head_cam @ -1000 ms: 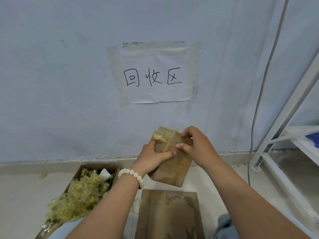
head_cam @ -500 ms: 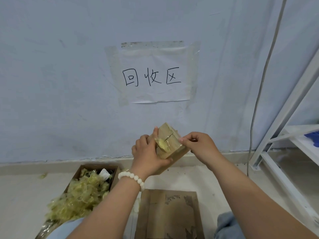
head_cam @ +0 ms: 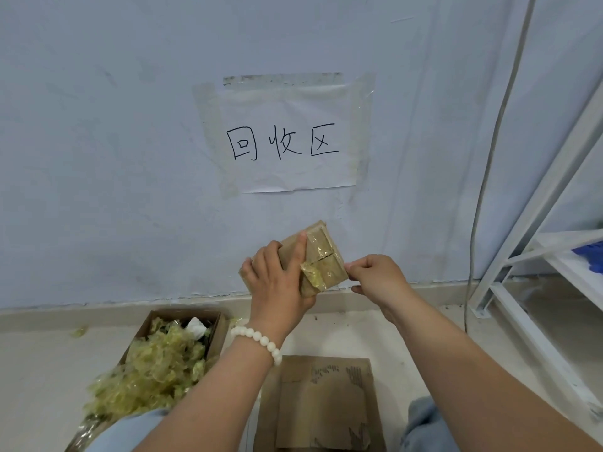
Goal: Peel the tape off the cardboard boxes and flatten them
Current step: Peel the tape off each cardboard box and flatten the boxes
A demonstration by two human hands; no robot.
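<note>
A small brown cardboard box (head_cam: 321, 252) is held up in front of the wall, its taped end face turned toward me. My left hand (head_cam: 277, 282), with a white bead bracelet at the wrist, grips the box from the left, index finger lying along its edge. Yellowish clear tape (head_cam: 318, 274) covers the end, crumpled and partly lifted at the lower left. My right hand (head_cam: 375, 278) pinches at the box's right edge, where the tape wraps around. Whether tape is between those fingers is not visible.
An open cardboard box (head_cam: 182, 324) at lower left overflows with crumpled yellow tape (head_cam: 153, 370). Flattened cardboard (head_cam: 319, 402) lies on the floor between my knees. A white metal shelf frame (head_cam: 535, 282) stands at right, with a cable (head_cam: 483, 177) hanging down the wall. A paper sign (head_cam: 287, 138) is taped above.
The box has been turned, so its taped end now faces me more squarely. My left hand shifted its grip to the side, and my right hand slid to the right edge.
</note>
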